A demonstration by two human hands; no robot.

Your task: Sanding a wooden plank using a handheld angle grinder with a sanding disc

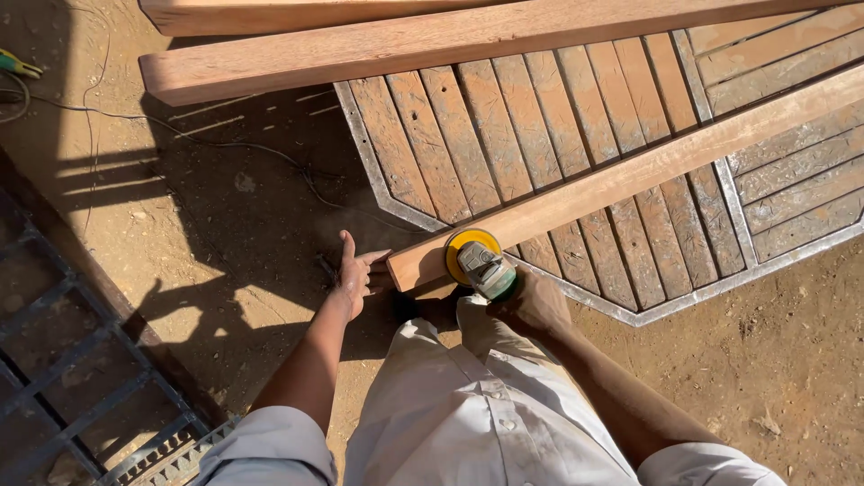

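Sunlit packed dirt (pixel 225 225) covers the ground of an outdoor work yard, crossed by long shadows and a thin dark cable (pixel 261 148). On it lies a large slatted wooden panel (pixel 468 135) with a pale metal frame, its boards running in angled fields. Along the top, 2 heavy timber beams (pixel 378 45) lie on the panel and reach out over the dirt. At lower left a dark metal grille (pixel 72 360) fills the corner.

Across the panel runs 1 long plank (pixel 648 166), slanting from upper right down to its near end just in front of the person. Most of its upper face looks pale and even in the sun; whether that comes from sanding cannot be told. The work looks to be at the plank's near end, so the end and its edges seem to be what is being dressed now, with the far length not readable from here.

The right hand (pixel 535 306) is closed around the body of an angle grinder (pixel 486 270), whose yellow disc (pixel 470 250) touches the plank's end. The left hand (pixel 353 274) is spread open, fingers extended, holding nothing and pressed near the plank's end corner. A small yellow-green tool (pixel 16 65) lies at far left.
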